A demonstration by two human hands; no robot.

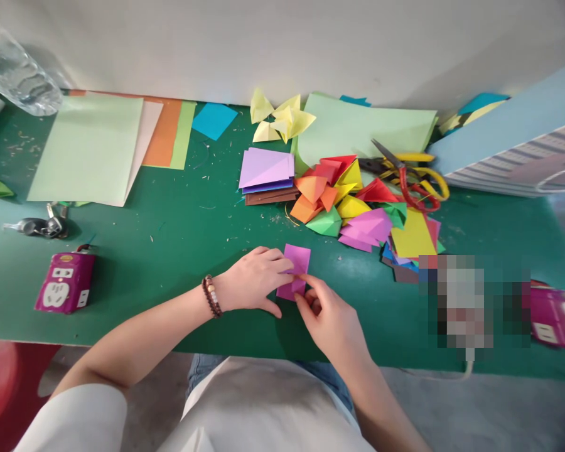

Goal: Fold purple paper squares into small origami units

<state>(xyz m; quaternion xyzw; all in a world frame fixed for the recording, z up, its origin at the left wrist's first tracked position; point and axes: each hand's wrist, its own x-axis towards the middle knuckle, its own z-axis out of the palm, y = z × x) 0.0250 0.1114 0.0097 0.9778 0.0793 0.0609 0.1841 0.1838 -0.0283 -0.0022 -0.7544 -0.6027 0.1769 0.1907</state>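
Note:
A small purple paper [297,256] lies on the green table [169,251] near its front edge. My left hand [258,279], with a beaded bracelet on the wrist, rests over the paper's left side, fingers spread and thumb apart. From the right, my right hand [327,311] pinches the paper's lower right part between thumb and index finger, its other fingers curled. Part of the paper is hidden under the fingers. Beyond it sit folded pink pieces [367,229], orange pieces [312,191] and a stack of lilac sheets [266,168].
Scissors [409,179] lie at the back right beside a light blue box [508,138]. Large pale green sheets [89,147], keys [51,223] and a purple socket block [64,282] are on the left. A water bottle [19,69] leans at the back left.

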